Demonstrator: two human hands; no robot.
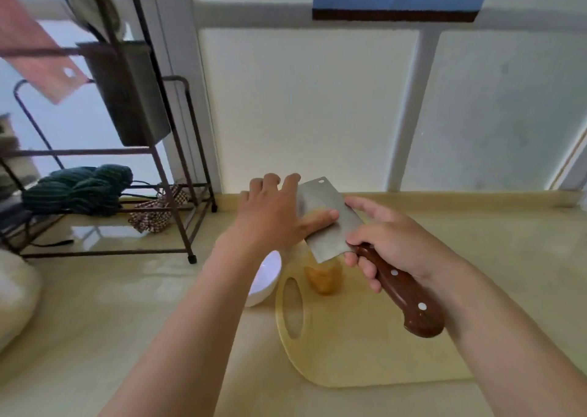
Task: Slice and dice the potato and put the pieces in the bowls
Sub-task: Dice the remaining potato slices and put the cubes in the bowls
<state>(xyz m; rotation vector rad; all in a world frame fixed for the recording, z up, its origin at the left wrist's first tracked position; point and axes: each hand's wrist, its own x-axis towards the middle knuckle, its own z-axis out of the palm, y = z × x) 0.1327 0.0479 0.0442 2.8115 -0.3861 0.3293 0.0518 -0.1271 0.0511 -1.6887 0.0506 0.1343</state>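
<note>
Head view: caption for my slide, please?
Right hand grips the cleaver, left hand touches its blade, potato on cutting board.

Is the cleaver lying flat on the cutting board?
No, the right hand grips the cleaver by its wooden handle and holds it raised off the cutting board.

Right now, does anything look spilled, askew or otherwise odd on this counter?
Nothing looks spilled. One oddity: the cleaver is held above the cutting board in the right hand, and the left hand lies against its blade, thumb across the steel. A checked cloth lies crumpled at the bottom of the rack.
</note>
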